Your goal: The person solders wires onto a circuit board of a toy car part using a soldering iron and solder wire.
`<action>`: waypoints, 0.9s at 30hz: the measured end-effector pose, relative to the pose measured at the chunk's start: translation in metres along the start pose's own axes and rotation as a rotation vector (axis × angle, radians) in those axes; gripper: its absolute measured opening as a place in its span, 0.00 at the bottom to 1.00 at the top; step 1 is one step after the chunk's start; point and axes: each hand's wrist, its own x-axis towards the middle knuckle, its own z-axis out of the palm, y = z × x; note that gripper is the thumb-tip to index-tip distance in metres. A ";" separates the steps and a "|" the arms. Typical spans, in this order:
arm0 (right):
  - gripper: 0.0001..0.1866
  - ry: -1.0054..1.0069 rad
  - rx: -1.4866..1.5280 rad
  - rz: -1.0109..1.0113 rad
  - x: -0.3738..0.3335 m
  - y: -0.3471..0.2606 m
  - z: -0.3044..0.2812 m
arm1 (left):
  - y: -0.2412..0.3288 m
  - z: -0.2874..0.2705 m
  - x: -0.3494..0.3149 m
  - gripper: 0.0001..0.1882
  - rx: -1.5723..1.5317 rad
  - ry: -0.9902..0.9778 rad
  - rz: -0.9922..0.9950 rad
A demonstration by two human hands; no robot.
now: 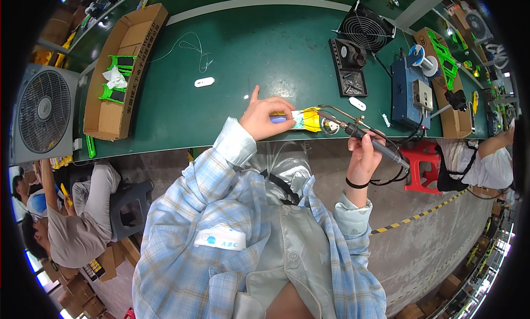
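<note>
My left hand pinches a small yellow device at the bench's near edge, index finger stretched away. A purple-blue cylinder shows beneath its fingers, beside a white-and-green part of the device. My right hand is closed round the dark grip of a soldering iron, which has a thin metal guide tube along its front. The iron points left, its tip at the yellow device's right end, near a round whitish part. Whether the tip touches is too small to tell.
Left on the green bench stands a cardboard box with green frames. White oval devices lie about. Rightward are an iron stand, black fan, blue soldering unit, solder spool and red stool. People sit both sides.
</note>
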 end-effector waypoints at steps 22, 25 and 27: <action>0.08 0.000 -0.035 0.020 0.001 0.009 -0.006 | -0.011 -0.005 0.007 0.06 -0.016 0.044 0.179; 0.07 0.016 -0.044 0.032 0.002 0.009 -0.004 | -0.012 -0.005 0.007 0.06 -0.006 0.064 0.173; 0.08 0.016 -0.042 0.037 0.003 0.009 -0.005 | -0.014 -0.002 0.008 0.06 -0.050 0.052 0.172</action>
